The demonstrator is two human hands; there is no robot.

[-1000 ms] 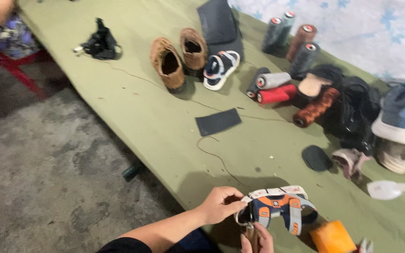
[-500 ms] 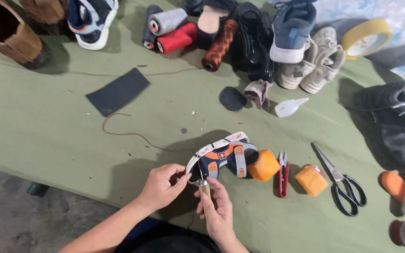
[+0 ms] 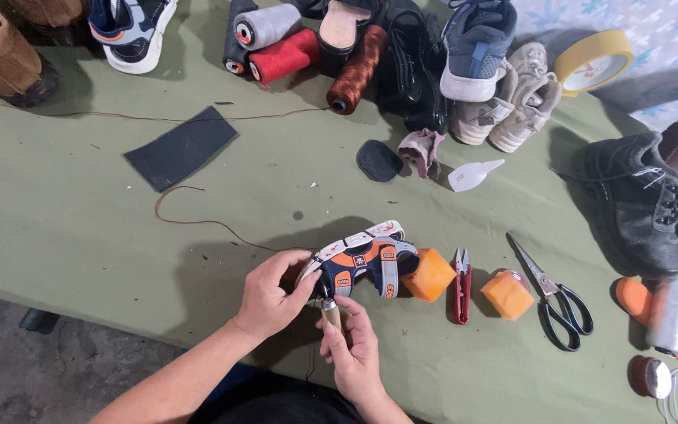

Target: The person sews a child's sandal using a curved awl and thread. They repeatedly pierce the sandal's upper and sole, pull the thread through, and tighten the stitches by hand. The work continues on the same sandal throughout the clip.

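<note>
Head view: the left hand [image 3: 270,294] grips the toe end of a small orange, white and navy strapped sandal [image 3: 362,257], its fingers curled and pressed together around the sole edge. The right hand [image 3: 352,351] sits just below those fingers, thumb and forefinger pinching a short wooden-handled awl [image 3: 329,311] whose metal tip meets the sandal's edge. The sandal lies on the green cloth-covered table [image 3: 80,228], its heel end pointing away from the fingertips towards an orange wax-like block [image 3: 428,275], which touches it.

A brown thread [image 3: 198,221] trails away to the left of the left fingers. To the right of the right fingers, past the block, lie red thread snips [image 3: 461,284], a second orange block [image 3: 507,294] and black-handled scissors [image 3: 555,302].

To do this well, I judge the left fingers should keep the sole clamped and clear of the tip, and the tool should be pushed straight, not levered.

Compared with half a second ago, the hands and sandal keep much the same grip and place; the camera has shifted slightly, and the right hand has closed in more firmly under the toe.
</note>
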